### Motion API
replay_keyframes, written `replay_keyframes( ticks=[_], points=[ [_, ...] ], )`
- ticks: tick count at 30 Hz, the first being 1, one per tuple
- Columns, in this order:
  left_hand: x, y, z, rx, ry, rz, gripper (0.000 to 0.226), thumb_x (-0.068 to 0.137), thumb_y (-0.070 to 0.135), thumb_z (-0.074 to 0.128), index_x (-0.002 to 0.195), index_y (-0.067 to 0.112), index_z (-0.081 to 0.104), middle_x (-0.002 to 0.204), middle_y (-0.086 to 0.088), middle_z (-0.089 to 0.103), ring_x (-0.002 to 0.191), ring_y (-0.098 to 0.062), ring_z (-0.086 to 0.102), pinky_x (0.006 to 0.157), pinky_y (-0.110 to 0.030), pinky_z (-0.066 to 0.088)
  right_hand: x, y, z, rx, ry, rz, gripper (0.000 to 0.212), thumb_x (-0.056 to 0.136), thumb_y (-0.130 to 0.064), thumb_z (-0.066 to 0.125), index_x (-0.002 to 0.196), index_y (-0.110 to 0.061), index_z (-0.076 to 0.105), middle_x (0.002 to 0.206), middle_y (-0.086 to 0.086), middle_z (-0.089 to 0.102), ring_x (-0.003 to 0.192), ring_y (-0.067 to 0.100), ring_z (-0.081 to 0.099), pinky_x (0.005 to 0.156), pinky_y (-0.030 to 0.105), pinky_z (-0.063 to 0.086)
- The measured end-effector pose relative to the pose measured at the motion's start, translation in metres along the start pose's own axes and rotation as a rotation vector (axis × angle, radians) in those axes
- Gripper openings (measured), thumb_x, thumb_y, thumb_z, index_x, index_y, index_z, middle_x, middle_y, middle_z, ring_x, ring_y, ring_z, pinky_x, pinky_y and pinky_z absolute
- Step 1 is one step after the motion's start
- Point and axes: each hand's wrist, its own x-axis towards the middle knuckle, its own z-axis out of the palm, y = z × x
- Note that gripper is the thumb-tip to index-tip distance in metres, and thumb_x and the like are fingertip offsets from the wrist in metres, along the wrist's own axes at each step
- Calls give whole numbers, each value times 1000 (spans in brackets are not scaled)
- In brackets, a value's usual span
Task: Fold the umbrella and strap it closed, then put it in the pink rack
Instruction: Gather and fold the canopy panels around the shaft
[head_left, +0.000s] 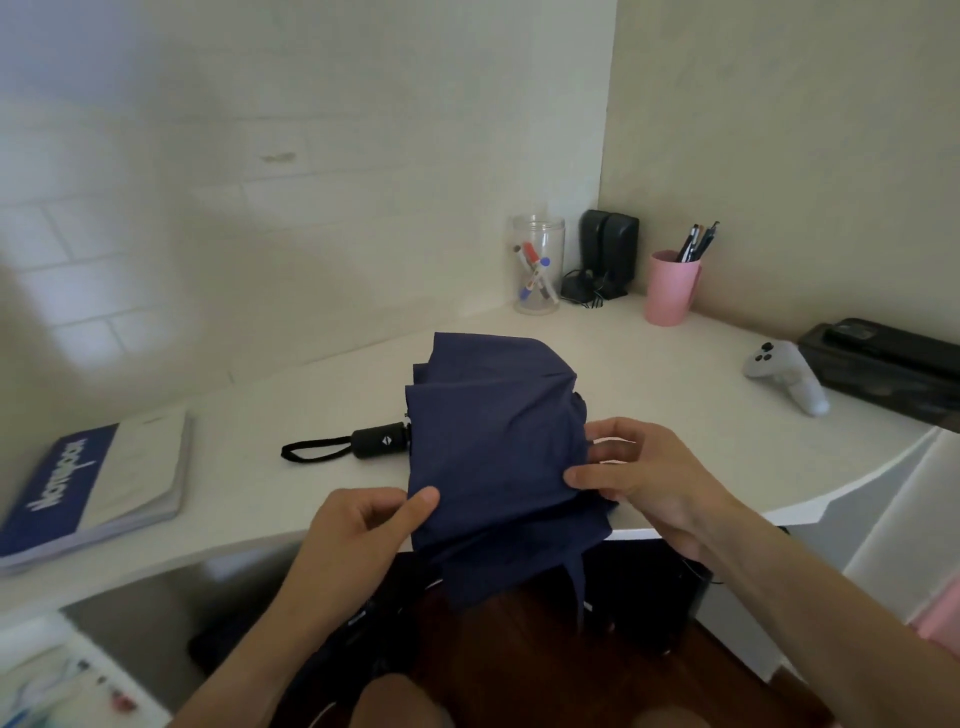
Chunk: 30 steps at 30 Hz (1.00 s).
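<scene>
The navy umbrella (493, 431) lies collapsed on the white surface (675, 364), its canopy loose and hanging over the near edge. Left hand (358, 525) and right hand (639, 473) each pinch fabric — still the folding step; next, pleats gathered tight for the strap.

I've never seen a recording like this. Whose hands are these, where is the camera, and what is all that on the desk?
There is no machine here: a person wears a camera on the head, looking down at their own two hands. The left hand and the right hand each pinch the cloth of a navy blue folding umbrella, which lies on the white desk with part of its cloth hanging over the front edge. Its black handle points left. Also on the desk: a blue and white notebook, a clear jar of markers, a pink cup of pens and a white game controller.
</scene>
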Motion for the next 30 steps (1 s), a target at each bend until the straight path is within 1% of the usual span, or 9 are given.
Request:
replay_keyframes(
  ticks=[3, 7, 9, 12, 14, 17, 22, 26, 30],
  points=[
    [0, 3, 2, 88, 41, 71, 18, 91, 26, 76, 81, 28, 61, 59, 10, 71, 56, -1, 65, 61, -19, 46, 0, 0, -6, -69, -71, -2, 57, 68, 8, 85, 118, -14, 66, 113, 18, 72, 96, 34, 70, 70, 34, 57],
    [-4, 0, 0, 199, -25, 198, 73, 84, 17, 81, 134, 47, 36, 71, 6, 72, 73, -8, 72, 74, -10, 50, -7, 1, -14, -273, -180, -230, 92, 74, 11, 82, 138, -44, 44, 122, 8, 54, 71, 28, 70, 67, 32, 60],
    [-6, 0, 0, 281, -66, 286, 77, 87, 19, 79, 140, 53, 36, 70, 9, 66, 74, -6, 68, 75, -6, 46, -4, 8, -17, -562, -178, -446, 76, 80, 6, 78, 133, -43, 54, 125, 3, 46, 62, 17, 68, 66, 21, 55],
    [-3, -6, 1, 515, -59, 387, 49, 90, 35, 71, 133, 50, 53, 76, 20, 59, 82, 1, 59, 80, -13, 42, -1, 15, -19, -968, -135, -589, 36, 86, -16, 77, 116, -34, 71, 134, -4, 37, 71, 11, 65, 74, 23, 54],
    [-2, -15, 3, 663, -61, 428, 42, 87, 47, 59, 128, 40, 63, 85, 24, 53, 85, 1, 50, 83, -18, 38, -2, 18, -20, -1187, -77, -700, 32, 85, -31, 73, 117, -30, 73, 146, -1, 33, 99, 15, 63, 87, 30, 55],
    [-4, -18, 6, 755, -43, 518, 47, 86, 52, 54, 122, 28, 72, 102, 12, 51, 96, -4, 46, 87, -14, 37, -2, 19, -19, -1287, -146, -913, 34, 88, -30, 66, 121, -23, 73, 157, 4, 41, 139, 25, 46, 110, 36, 46],
    [3, -20, 3, 824, -97, 686, 37, 104, 41, 46, 109, 24, 78, 155, 2, 48, 152, -13, 28, 122, -29, 27, 5, 35, -24, -1233, -305, -814, 41, 104, -35, 42, 144, -37, 51, 153, -14, 47, 144, 5, 40, 119, 28, 35],
    [22, -24, 2, 785, -118, 639, 45, 104, 48, 35, 109, 28, 75, 152, 8, 54, 152, -3, 29, 123, -19, 21, 17, 38, -19, -1213, -312, -796, 39, 103, -31, 46, 141, -32, 56, 150, -11, 51, 141, 7, 42, 119, 19, 29],
    [58, -26, -6, 837, -105, 587, 54, 100, 50, 32, 101, 21, 77, 147, 2, 62, 148, -13, 41, 122, -24, 21, 45, 35, -3, -1216, -297, -796, 39, 101, -27, 48, 139, -24, 60, 146, -2, 55, 135, 14, 49, 116, 20, 33]
  ],
)
